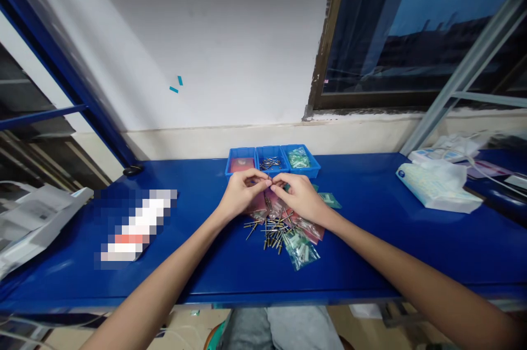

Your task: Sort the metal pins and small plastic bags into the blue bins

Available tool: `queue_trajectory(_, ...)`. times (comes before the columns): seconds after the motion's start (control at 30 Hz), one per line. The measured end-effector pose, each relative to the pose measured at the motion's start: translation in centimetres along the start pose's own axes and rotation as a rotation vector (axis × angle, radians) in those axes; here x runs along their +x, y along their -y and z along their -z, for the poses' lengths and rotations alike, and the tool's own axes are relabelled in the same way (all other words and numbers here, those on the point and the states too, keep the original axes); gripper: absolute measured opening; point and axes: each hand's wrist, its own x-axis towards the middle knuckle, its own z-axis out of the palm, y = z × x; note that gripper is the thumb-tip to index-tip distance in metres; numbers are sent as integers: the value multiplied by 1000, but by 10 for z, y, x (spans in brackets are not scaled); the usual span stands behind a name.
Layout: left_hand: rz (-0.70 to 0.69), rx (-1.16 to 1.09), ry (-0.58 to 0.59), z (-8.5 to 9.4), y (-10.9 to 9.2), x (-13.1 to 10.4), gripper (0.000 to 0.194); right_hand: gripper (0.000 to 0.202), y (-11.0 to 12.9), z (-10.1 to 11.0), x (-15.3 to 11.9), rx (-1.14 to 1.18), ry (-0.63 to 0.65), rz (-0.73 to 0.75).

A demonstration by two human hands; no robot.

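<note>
My left hand (242, 190) and my right hand (300, 196) meet fingertip to fingertip in front of the blue bins, both pinched closed; whatever sits between the fingers is too small to make out. Below them on the blue table (206, 278) lies a loose pile of metal rivets (274, 232). Red plastic bags (315, 231) lie partly under my right hand. A green bag with white pieces (302, 249) is at the pile's near right, and another green bag (330, 200) lies farther right.
Three blue bins stand behind my hands: left with red bags (242, 165), middle with rivets (270, 164), right with green bags (299, 157). A tissue pack (436, 190) lies right; a white device (37, 223) and a pixelated item (140, 226) lie left.
</note>
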Motion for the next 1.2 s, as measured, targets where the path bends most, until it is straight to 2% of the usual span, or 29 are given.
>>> queue_trajectory(0.1,58,-151,27,-2,1,1,13,11,1,-1,-1,9,21,-5)
queue_trajectory(0.2,57,-131,26,-3,0,-1,18,13,0,0,0,26,18,-17)
queue_trajectory(0.3,-20,36,-7,-3,-3,-3,24,13,-2,0,1,14,-5,-8)
queue_trajectory(0.43,-207,383,-38,1,-4,-5,12,13,-4,0,1,-61,-54,23)
queue_trajectory(0.53,-273,487,16,2,-4,-7,9,14,-4,-1,-1,-113,-64,43)
queue_trajectory(0.63,-267,514,87,0,-5,-8,6,15,-2,-1,-2,-150,-48,76)
queue_trajectory(0.73,-240,503,80,-1,-7,-9,6,14,-1,0,-1,-105,-58,73)
queue_trajectory(0.83,-223,469,38,-1,-9,-9,6,12,-3,3,2,27,-73,-1)
queue_trajectory(0.93,-175,348,5,-1,-9,-8,5,12,-5,5,4,109,-42,-50)
queue_trajectory(1.1,-69,62,8,-1,-6,-4,13,12,-4,2,2,78,31,-34)
queue_trajectory(1.2,-60,59,3,2,-7,-1,16,10,-3,2,6,-16,20,41)
